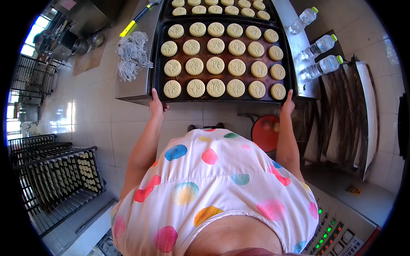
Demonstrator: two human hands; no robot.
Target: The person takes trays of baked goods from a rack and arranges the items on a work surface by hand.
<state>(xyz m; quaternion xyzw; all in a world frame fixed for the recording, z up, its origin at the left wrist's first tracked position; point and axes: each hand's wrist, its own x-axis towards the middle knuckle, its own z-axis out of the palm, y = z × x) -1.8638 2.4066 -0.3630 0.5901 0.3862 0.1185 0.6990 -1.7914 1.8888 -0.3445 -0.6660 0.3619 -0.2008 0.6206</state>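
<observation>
A dark baking tray (206, 72) lies before me on a metal table, with rows of pale, round, pattern-stamped mooncakes (215, 65) spread over it. At its near left corner my left hand (157, 104) grips the rim, thumb on top and fingers beneath. My right hand (288, 104) holds the near right corner in the same way. Directly behind this tray is a second baking tray (221, 17), cut off by the top of the view, bearing more of the same mooncakes.
A grey cloth mop head (133, 54) and a yellow-handled tool (128, 28) lie on the left of the metal table (133, 89). Several plastic bottles (320, 67) are at right. Beside me are a red stool (265, 132), a loaded tray rack (61, 179) and a control panel (336, 224).
</observation>
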